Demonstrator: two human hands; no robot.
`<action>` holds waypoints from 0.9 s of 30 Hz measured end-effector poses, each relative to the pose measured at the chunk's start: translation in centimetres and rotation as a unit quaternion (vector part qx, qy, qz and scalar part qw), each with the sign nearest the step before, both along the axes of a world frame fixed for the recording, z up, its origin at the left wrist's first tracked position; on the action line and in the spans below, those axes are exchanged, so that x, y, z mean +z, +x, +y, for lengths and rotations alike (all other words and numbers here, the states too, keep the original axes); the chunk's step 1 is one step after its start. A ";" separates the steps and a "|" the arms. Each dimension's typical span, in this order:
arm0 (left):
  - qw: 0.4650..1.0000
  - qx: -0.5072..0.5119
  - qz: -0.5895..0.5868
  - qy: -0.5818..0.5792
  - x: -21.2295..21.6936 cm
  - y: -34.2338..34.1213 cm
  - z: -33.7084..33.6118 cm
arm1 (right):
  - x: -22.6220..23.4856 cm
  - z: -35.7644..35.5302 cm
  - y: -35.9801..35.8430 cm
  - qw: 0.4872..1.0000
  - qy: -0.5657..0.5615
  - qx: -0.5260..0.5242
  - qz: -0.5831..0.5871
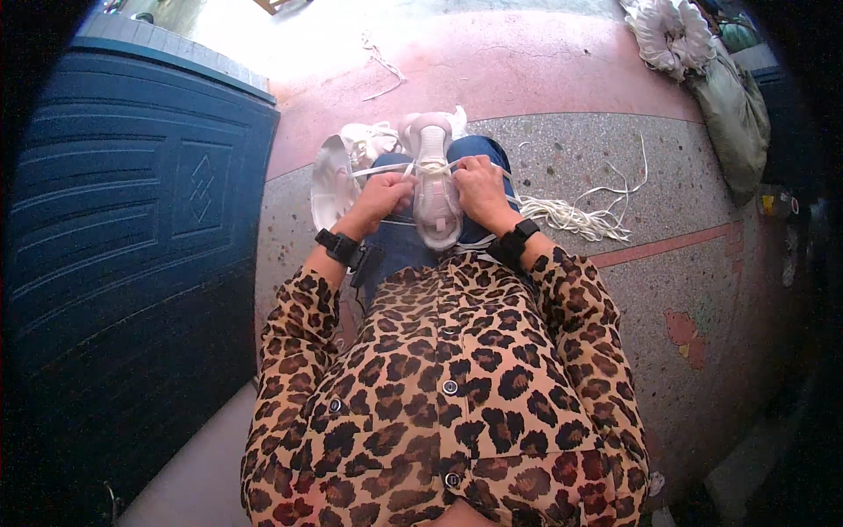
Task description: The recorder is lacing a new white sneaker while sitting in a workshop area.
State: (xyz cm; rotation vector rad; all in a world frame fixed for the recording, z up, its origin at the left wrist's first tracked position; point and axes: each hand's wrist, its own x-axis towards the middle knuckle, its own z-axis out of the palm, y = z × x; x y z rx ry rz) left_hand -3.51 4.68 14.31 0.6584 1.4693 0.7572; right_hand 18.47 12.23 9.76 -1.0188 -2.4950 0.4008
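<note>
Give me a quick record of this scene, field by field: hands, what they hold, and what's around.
left hand: grips the left side of the shoe, fingers at the lace
right hand: grips the right side of the shoe, fingers at the lace
shoe: pale pink and white, resting on the lap, toe pointing away
lace: white, stretched out to the left of the shoe
second shoe: white, on the floor, left of the knees
lace pile: white, on the floor to the right
wrists: a black watch on each

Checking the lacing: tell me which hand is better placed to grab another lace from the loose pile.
Probably the right hand: the lace pile lies on the floor just beside it, while the left hand is across the shoe.
</note>
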 end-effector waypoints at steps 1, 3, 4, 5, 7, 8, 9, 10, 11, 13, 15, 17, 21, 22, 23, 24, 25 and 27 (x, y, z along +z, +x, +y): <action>0.999 0.027 -0.018 -0.003 -0.1 -0.1 -0.2 | 0.1 0.1 -0.1 0.998 -0.014 0.005 -0.055; 0.997 0.016 -0.069 -0.015 -0.4 -0.5 -0.7 | 0.2 0.3 -0.2 0.994 0.025 0.028 -0.107; 0.996 0.028 -0.082 0.003 -0.6 -0.8 -0.9 | 0.3 0.4 -0.4 0.989 0.005 0.032 -0.145; 0.998 0.003 -0.063 -0.003 -1.0 -0.9 -1.1 | 0.3 0.3 -0.7 0.987 0.018 0.029 -0.155; 1.000 0.001 0.014 0.025 -1.8 -1.1 -1.3 | 0.3 0.1 -1.3 0.982 0.049 0.050 -0.173; 0.999 -0.014 0.026 0.023 -2.2 -1.1 -1.4 | 0.3 0.1 -1.6 0.978 0.070 0.074 -0.180; 0.998 -0.013 0.054 0.031 -2.6 -1.0 -1.5 | 0.3 0.2 -1.6 0.978 0.106 0.092 -0.156; 0.994 -0.002 0.099 0.044 -3.0 -0.8 -1.6 | 0.3 0.2 -1.7 0.976 0.077 0.083 -0.184; 0.985 -0.026 0.152 0.072 -3.3 -0.6 -1.7 | 0.3 0.3 -1.5 0.979 0.066 0.068 -0.183; 0.945 -0.040 0.295 0.137 -3.8 -0.3 -1.7 | 0.3 0.6 -1.1 0.986 0.049 0.031 -0.154; 0.946 -0.048 0.302 0.109 -4.0 -0.1 -1.7 | 0.2 0.7 -0.7 0.996 0.056 -0.008 -0.070; 0.941 -0.047 0.320 0.103 -4.0 0.1 -1.7 | 0.2 0.7 -0.3 0.997 0.019 -0.025 -0.075; 0.928 -0.038 0.350 0.121 -4.1 0.5 -1.5 | 0.0 0.4 -0.2 0.996 -0.008 -0.028 -0.082; 0.922 -0.014 0.364 0.133 -4.1 0.6 -1.4 | 0.0 0.4 -0.2 0.998 0.019 -0.020 -0.051; 0.921 -0.042 0.366 0.126 -4.1 0.7 -1.3 | 0.1 0.3 -0.2 0.996 -0.011 -0.033 -0.083; 0.914 -0.051 0.380 0.129 -4.1 0.8 -1.3 | 0.1 0.3 -0.2 0.996 -0.012 -0.035 -0.082; 0.903 -0.043 0.404 0.142 -4.1 0.8 -1.2 | 0.2 0.3 -0.2 0.998 0.015 -0.028 -0.050; 0.860 -0.104 0.463 0.189 -4.0 0.8 -0.9 | 0.3 0.4 -0.1 0.995 -0.014 -0.041 -0.085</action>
